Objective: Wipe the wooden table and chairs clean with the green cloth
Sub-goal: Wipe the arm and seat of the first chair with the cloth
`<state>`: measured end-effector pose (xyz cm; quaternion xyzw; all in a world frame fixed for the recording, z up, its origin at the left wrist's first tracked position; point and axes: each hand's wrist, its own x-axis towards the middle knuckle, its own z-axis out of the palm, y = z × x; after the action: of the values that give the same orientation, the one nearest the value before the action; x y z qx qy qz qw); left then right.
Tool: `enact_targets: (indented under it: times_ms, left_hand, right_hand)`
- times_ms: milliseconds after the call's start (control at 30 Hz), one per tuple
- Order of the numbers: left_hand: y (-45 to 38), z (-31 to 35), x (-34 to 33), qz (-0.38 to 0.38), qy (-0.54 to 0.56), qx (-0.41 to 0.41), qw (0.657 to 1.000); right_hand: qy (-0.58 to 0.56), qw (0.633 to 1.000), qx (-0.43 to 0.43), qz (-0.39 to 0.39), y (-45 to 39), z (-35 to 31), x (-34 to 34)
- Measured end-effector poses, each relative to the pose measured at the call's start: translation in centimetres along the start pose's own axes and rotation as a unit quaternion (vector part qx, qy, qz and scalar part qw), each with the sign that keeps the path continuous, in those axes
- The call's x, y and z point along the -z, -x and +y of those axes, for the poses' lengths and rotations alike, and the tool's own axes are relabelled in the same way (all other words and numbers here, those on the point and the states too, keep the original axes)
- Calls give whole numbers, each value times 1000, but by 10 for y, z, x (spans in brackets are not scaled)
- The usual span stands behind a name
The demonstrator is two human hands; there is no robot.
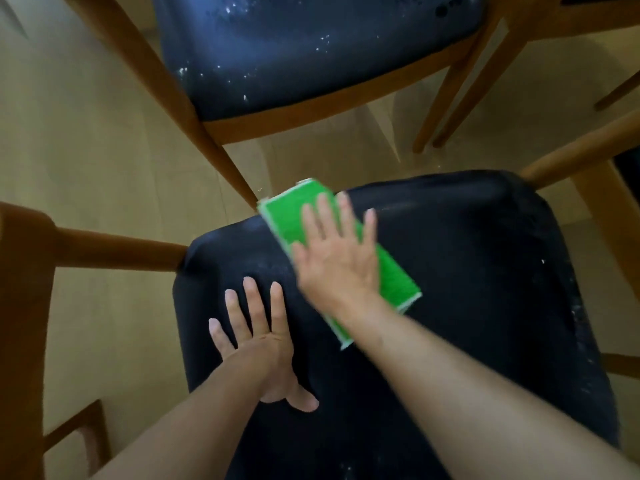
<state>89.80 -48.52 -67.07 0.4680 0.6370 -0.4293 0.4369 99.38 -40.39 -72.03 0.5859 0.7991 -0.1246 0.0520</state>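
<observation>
Right hand (334, 261), fingers straight and spread, presses flat on the folded green rectangular cloth (394, 278) at the far-left corner of the near chair's dark padded seat (467, 271). The cloth's long axis runs from that corner diagonally toward the near-right edge. Left hand (256, 344) rests flat, fingers straight, beside the left edge. White specks along the right edge appear unwiped.

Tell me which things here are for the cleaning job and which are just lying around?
For the job:
- green cloth, pressed flat under the right hand
- near chair's dark seat, where the left hand rests flat
- far chair, its seat speckled white

Just there:
- pale floor
- wooden legs at upper right; what they belong to is unclear
</observation>
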Motion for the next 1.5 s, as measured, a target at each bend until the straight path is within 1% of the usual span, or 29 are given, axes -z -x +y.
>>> enact_targets:
  times_ms: [33, 100, 167, 200, 233, 300, 367, 400, 467, 633, 733, 833, 933, 1033, 1100, 1167, 1200, 1233, 1267, 1333, 1400, 1433, 1500]
  left_hand:
    - [0, 0, 0, -3, -2, 4, 1000]
    - [1, 2, 1, -4, -3, 15, 1000]
    - [3, 3, 2, -4, 0, 17, 1000]
    - [3, 3, 2, -6, 4, 11, 1000]
    - [3, 3, 2, -9, 9, 6, 1000]
    - [3, 2, 2, -14, 18, 5, 1000]
    - [4, 2, 3, -18, 20, 8, 1000]
    - [4, 2, 4, -20, 20, 8, 1000]
    - [3, 2, 4, -24, 22, 4, 999]
    - [2, 1, 4, -30, 22, 6, 999]
    - [1, 0, 3, -26, 28, 3, 999]
    - [1, 0, 3, -20, 26, -1, 999]
    - [0, -1, 0, -4, 14, 11, 1000]
    - [-4, -1, -7, 22, 0, 32, 999]
    - [-6, 0, -12, 38, -8, 55, 998]
    - [-6, 0, -12, 43, -12, 58, 997]
    - [-6, 0, -11, 37, -10, 46, 998]
    - [-6, -1, -8, 28, -6, 33, 999]
    - [-5, -1, -6, 21, -1, 24, 999]
    - [-2, 0, -2, 14, 5, 20, 1000]
    - [0, 2, -1, 11, 1, 18, 1000]
    - [1, 3, 0, 12, -1, 17, 1000]
    - [4, 2, 1, 14, 1, 15, 1000]
  right_hand:
    - [-6, 998, 56, -17, 7, -16, -4]
    - [-13, 991, 128, -43, 13, -20, -4]
    - [5, 986, 162, -39, 4, 7, 2]
    - [21, 988, 150, -32, -2, 28, 5]
    - [30, 993, 110, -25, -8, 54, 9]
    - [33, 999, -11, -12, -14, 115, 19]
    - [9, 993, -119, -6, -9, 171, 27]
    - [-8, 988, -156, -3, -5, 190, 30]
    - [-27, 981, -193, 13, -1, 203, 31]
    - [-35, 970, -235, 57, -7, 168, 25]
    - [-33, 977, -200, 67, -6, 139, 20]
    - [-10, 989, -126, 70, 20, 99, 12]
    - [-9, 999, -31, 29, 100, 57, -8]
    - [30, 995, 93, -29, 192, 22, -34]
    - [28, 988, 142, -55, 212, 22, -38]
    - [2, 983, 172, -57, 201, 42, -29]
    - [-5, 985, 167, -46, 189, 55, -22]
    - [-4, 990, 140, -34, 173, 69, -15]
    - [7, 995, 93, -20, 155, 83, -9]
    - [24, 999, -32, -5, 114, 110, 2]
    - [-13, 991, -135, -3, 86, 121, 9]
    - [-39, 986, -163, 4, 81, 116, 10]
    - [-62, 982, -174, 21, 91, 93, 7]
